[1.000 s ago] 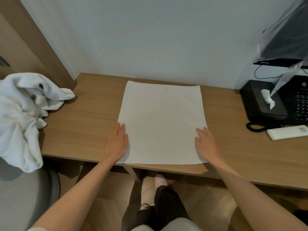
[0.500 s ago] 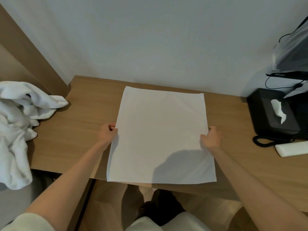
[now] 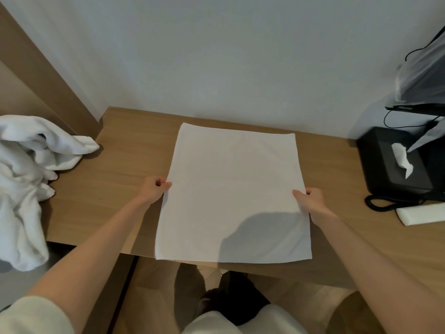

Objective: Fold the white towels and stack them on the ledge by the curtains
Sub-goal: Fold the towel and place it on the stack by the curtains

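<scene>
I see the flat towel (image 3: 231,194) mid-desk (image 3: 115,179), its near edge overhanging at 6 o'clock. Left hand (image 3: 154,189) pinches its 9 o'clock edge; right hand (image 3: 311,198) pinches its 3 o'clock edge. Crumpled towels (image 3: 24,177) are heaped at the desk's 9 o'clock.

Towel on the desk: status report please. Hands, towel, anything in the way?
Left hand, right hand: each pinches a side edge. Towel spread flat on desk. Crumpled towel pile at left, clear.
</scene>
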Available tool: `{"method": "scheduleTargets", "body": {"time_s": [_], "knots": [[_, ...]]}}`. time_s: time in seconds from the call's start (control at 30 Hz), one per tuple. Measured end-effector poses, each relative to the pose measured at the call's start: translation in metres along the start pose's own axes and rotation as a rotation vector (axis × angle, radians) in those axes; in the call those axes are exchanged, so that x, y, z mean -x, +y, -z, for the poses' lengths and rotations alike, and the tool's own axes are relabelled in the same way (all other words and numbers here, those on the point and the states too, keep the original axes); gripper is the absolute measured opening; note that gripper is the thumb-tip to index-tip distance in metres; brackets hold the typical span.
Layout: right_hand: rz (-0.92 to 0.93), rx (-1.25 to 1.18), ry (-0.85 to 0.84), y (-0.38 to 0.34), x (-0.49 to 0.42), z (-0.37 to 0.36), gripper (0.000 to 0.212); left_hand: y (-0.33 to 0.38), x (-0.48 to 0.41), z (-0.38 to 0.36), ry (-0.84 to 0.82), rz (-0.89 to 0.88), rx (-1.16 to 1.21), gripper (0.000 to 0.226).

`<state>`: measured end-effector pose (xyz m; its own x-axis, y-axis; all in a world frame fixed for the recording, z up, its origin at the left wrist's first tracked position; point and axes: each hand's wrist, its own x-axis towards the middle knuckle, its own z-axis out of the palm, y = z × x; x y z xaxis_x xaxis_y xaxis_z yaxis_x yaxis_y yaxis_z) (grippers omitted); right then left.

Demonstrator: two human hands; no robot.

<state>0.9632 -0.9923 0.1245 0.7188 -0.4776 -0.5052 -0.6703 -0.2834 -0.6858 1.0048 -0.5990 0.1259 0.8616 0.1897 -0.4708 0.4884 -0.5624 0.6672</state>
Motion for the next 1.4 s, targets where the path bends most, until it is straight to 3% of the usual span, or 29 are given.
{"method": "scheduleTargets", "body": {"time_s": [0.13,0.27,0.33,0.43,0.53,0.6,0.73,0.83,0.93,1.1,1.2,1.4], "knots": [[0.104,-0.116,-0.001,-0.008,0.010,0.008,0.013,0.004,0.011,0.007,0.112,-0.047,0.208,0.019],[0.290,-0.154,0.100,-0.034,0.027,0.018,0.035,0.020,0.025,0.029,0.215,-0.167,0.354,0.010],[0.365,-0.306,0.095,-0.051,0.040,0.023,0.036,0.031,0.032,0.045,0.244,-0.202,0.441,0.030],[0.441,-0.466,0.122,-0.078,0.063,0.033,0.027,0.050,0.045,0.068,0.198,-0.305,0.618,0.035],[0.558,-0.526,0.171,-0.097,0.087,0.045,0.018,0.066,0.063,0.084,0.156,-0.449,0.730,0.010],[0.654,-0.501,0.241,-0.101,0.103,0.050,0.012,0.071,0.071,0.091,0.158,-0.512,0.776,0.006],[0.727,-0.467,0.374,-0.091,0.123,0.047,0.013,0.071,0.090,0.086,0.141,-0.546,0.801,0.027],[0.713,-0.449,0.358,-0.073,0.128,0.042,0.024,0.053,0.100,0.076,0.002,-0.534,0.706,0.042],[0.643,-0.307,0.260,-0.045,0.123,0.034,0.029,0.032,0.103,0.065,0.029,-0.419,0.467,0.041],[0.359,-0.153,0.143,-0.003,0.095,0.012,0.029,-0.003,0.091,0.031,-0.012,-0.180,0.276,0.043],[0.243,-0.121,0.144,0.012,0.074,0.002,0.031,-0.014,0.077,0.012,-0.026,-0.132,0.236,0.047],[0.199,-0.107,0.223,0.022,0.036,-0.020,0.028,-0.020,0.035,-0.012,0.051,-0.113,0.166,0.045]]}}
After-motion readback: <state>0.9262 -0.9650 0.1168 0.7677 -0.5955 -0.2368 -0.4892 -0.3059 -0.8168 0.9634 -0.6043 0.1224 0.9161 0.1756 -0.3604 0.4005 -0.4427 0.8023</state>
